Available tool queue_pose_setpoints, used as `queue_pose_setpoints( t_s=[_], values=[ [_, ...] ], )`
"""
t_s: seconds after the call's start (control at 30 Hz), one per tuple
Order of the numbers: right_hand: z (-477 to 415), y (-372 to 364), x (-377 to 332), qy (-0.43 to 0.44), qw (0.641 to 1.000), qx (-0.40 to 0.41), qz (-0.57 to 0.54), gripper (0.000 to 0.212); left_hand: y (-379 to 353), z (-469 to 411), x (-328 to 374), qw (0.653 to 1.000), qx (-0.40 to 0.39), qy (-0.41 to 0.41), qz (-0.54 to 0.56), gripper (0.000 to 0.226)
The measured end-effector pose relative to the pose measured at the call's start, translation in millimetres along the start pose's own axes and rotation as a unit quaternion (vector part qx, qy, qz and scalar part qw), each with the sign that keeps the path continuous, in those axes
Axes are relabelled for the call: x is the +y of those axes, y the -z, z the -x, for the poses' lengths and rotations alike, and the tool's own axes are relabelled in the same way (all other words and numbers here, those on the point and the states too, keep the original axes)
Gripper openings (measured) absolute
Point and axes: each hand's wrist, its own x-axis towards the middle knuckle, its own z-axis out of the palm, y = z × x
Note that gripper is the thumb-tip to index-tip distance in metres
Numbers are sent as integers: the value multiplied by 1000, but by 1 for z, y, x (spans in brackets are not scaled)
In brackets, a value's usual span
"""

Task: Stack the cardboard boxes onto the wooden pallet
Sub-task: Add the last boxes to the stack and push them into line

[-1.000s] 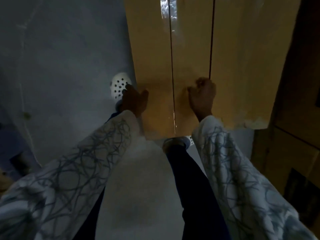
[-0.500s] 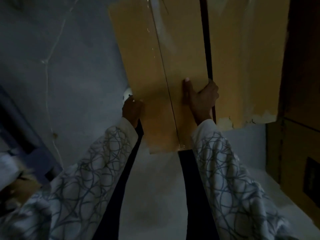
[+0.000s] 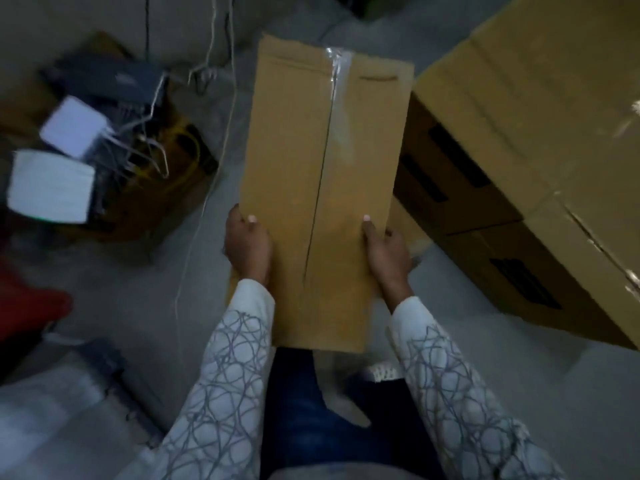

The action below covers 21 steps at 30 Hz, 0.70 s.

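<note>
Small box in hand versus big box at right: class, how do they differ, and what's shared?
The small box is narrow, the big box far wider. Left hand and right hand hold the small box up; no hand touches the big box. The big box's side bears dark print; the small box's face is plain. Both are taped brown cardboard.

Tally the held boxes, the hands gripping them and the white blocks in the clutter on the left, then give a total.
Held cardboard box: 1
Hands on it, left hand and right hand: 2
White blocks: 2
Total: 5
</note>
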Motion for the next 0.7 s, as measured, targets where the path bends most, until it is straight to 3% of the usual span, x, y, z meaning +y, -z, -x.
queue_pose_setpoints(
  t_s=[0.1, 0.2, 0.27, 0.37, 0.43, 0.53, 0.7],
  values=[
    [50, 54, 6, -19, 998, -2, -57, 66, 16, 41, 69, 989, 16, -108, -102, 49],
    [93, 104, 39, -49, 983, -7, -177, 63, 12, 104, 124, 951, 7, -255, -174, 48],
    [124, 133, 74, -82, 961, -21, -262, 56, -3, 152, 144, 905, 0, -358, -232, 48],
    [166, 170, 135, -150, 919, -42, -363, 73, -33, 239, 155, 822, -31, -476, -312, 46],
    [188, 195, 176, -185, 886, -47, -422, 71, -56, 297, 147, 774, -63, -530, -339, 42],
    [223, 230, 224, -203, 852, -51, -480, 45, -93, 376, 121, 719, -96, -598, -341, 38],
    [253, 277, 292, -200, 824, 0, -530, 50, -141, 474, 89, 667, -107, -655, -338, 40]
  ],
)
